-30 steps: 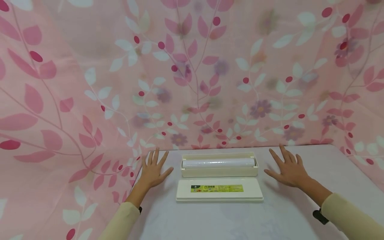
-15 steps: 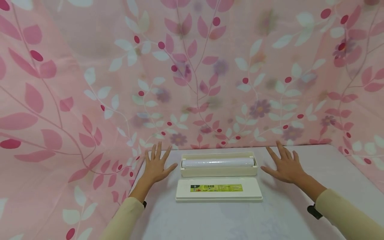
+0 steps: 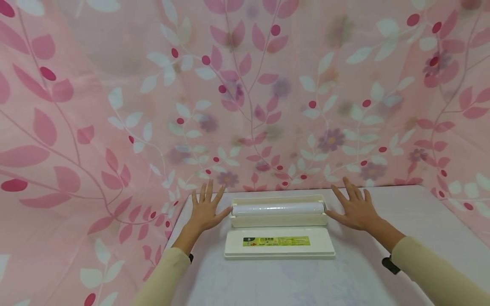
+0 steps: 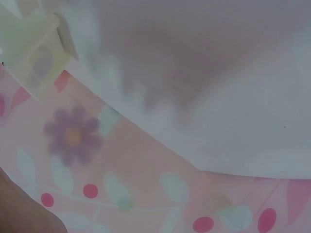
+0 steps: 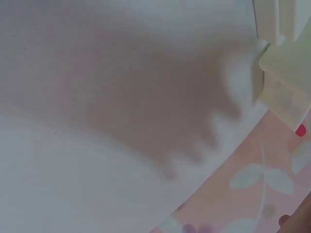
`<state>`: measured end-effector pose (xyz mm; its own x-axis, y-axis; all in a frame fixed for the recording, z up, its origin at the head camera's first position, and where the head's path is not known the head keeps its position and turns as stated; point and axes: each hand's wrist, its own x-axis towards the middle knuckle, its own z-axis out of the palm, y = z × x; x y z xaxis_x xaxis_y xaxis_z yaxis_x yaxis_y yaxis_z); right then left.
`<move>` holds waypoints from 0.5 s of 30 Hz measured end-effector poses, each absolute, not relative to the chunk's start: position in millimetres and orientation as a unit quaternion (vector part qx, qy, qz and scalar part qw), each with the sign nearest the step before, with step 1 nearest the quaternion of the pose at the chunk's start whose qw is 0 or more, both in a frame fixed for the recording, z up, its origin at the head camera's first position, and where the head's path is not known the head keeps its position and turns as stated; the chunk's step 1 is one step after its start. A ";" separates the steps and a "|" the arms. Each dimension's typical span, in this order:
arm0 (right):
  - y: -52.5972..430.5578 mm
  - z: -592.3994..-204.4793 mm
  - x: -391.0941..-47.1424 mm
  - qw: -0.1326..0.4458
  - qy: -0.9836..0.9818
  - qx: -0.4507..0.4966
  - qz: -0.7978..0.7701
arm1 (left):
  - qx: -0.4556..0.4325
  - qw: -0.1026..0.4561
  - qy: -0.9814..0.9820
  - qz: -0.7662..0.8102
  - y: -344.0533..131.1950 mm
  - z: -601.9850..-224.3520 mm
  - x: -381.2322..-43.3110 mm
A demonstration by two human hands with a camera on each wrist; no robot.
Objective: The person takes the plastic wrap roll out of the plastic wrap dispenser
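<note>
A long, pale cream box (image 3: 279, 220) holds a white roll of cling film (image 3: 278, 208) lying lengthwise inside it. In front of the box lies its flat lid (image 3: 279, 252), which carries a green and yellow label (image 3: 276, 241). Fingers spread, my left hand (image 3: 205, 214) is at the box's left end, its thumb tip right by the corner. My right hand (image 3: 357, 211), likewise spread, is at the right end, with its thumb overlapping the corner in the head view. Neither hand holds anything. Each wrist view shows a hand's shadow on the cloth and one end of the box (image 4: 41, 60).
A whitish cloth covers the table (image 3: 245, 282). Pink curtains (image 3: 249, 106) printed with leaves and flowers hang behind the table's far edge and along both sides.
Both hands have moved inward, the left to the right and the right to the left, closing on the two ends of the box. Box and lid stay where they were.
</note>
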<state>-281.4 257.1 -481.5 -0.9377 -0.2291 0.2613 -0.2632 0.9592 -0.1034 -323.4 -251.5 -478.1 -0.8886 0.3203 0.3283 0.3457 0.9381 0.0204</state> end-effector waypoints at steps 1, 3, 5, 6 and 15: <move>255.8 -480.5 -281.7 0.128 -0.981 0.128 0.070 | -0.172 0.160 -0.971 -0.041 -250.8 -478.1 -323.5; 253.4 -478.7 -282.6 0.134 -0.980 0.131 0.072 | -0.172 0.156 -0.972 -0.042 -249.6 -477.9 -323.7; 250.7 -476.9 -283.7 0.141 -0.978 0.134 0.071 | -0.171 0.153 -0.972 -0.042 -248.6 -477.6 -323.8; 249.1 -476.1 -284.1 0.144 -0.978 0.136 0.071 | -0.170 0.150 -0.973 -0.040 -248.0 -477.3 -323.8; 236.2 -476.5 -290.6 0.144 -0.976 0.144 0.072 | -0.163 0.107 -0.979 -0.054 -236.1 -477.9 -323.7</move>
